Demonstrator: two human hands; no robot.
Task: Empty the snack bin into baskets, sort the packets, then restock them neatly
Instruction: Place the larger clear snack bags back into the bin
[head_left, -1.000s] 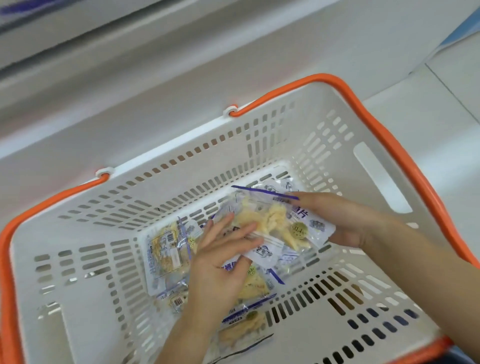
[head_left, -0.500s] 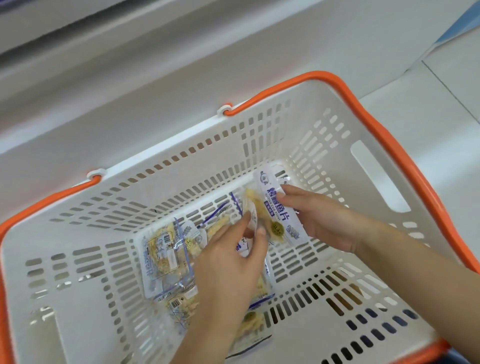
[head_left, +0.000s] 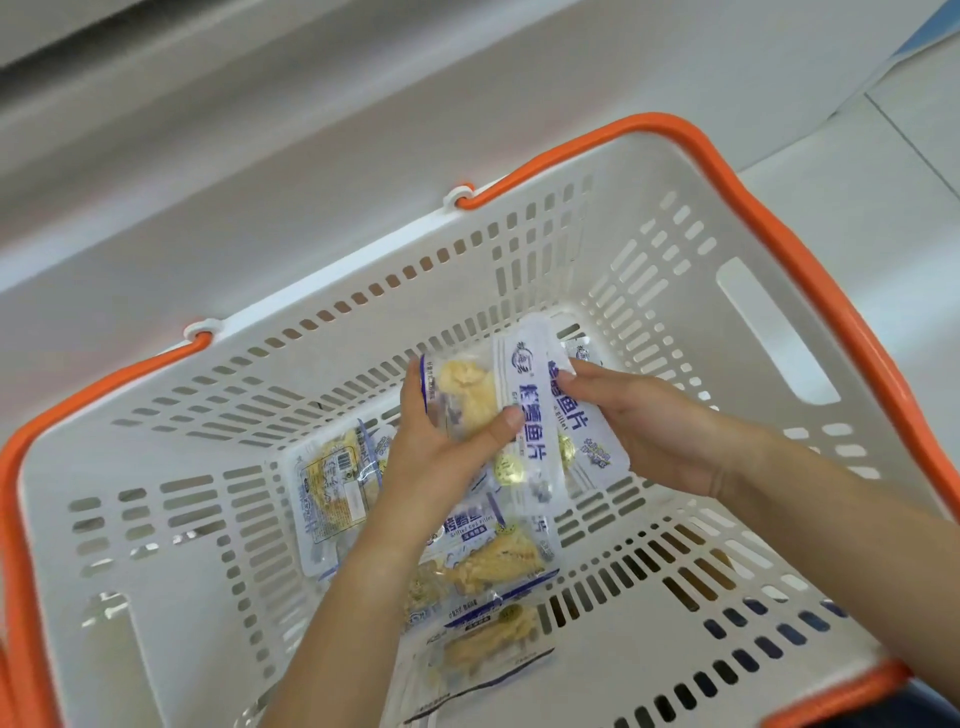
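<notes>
The task stood at the sorting stage, judged from the layout: packets already lay in a basket, and restocking had not begun.

Nearest the camera, one loose packet (head_left: 483, 660) lay flat on the basket floor, with another packet (head_left: 498, 556) just beyond it and a third packet (head_left: 332, 483) face down to the left. Each was a clear pouch with blue-and-white print, showing pale yellow fish pieces.

Above these, the left hand (head_left: 441, 457) gripped a small stack of packets (head_left: 467, 395), thumb across the front and fingers curled behind. The right hand (head_left: 649, 431) pinched further packets (head_left: 530, 415) against that stack, holding them on edge and touching it. The exact count in hand could not be determined.

The white slotted basket (head_left: 675, 270) with its orange handle (head_left: 737, 176) stood beside a pale shelf edge (head_left: 260, 171). The snack bin was not identifiable.
</notes>
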